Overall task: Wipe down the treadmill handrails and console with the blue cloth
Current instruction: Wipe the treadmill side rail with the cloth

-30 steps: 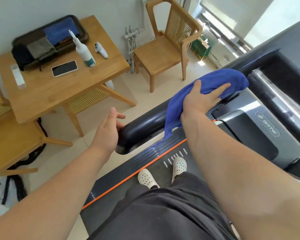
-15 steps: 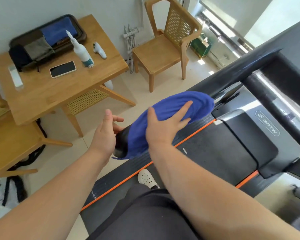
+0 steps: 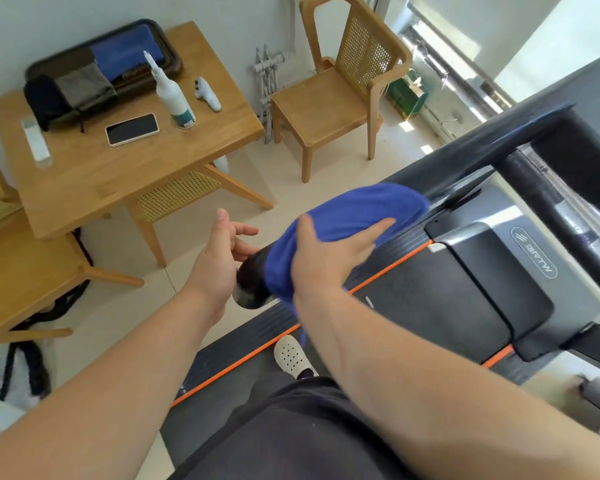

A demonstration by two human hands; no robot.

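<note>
The blue cloth point(image 3: 354, 216) is draped over the near end of the treadmill's black left handrail point(image 3: 252, 284). My right hand point(image 3: 329, 258) lies on top of the cloth with fingers spread, pressing it onto the rail. My left hand point(image 3: 220, 258) hovers just left of the rail's end cap, fingers loosely curled, holding nothing. The rail runs up and right to the dark console point(image 3: 568, 140). The belt and grey motor cover point(image 3: 492, 271) lie below.
A wooden table point(image 3: 125, 174) at the left carries a spray bottle point(image 3: 172, 95), a phone point(image 3: 132, 129), a white remote and a dark tray with folded cloths. A wooden chair point(image 3: 340, 98) stands beyond it. My white shoe point(image 3: 293, 358) is on the belt.
My right hand slid the cloth down the handrail from near the console toward its near end. My left hand let go of the rail's end and opened beside it.
</note>
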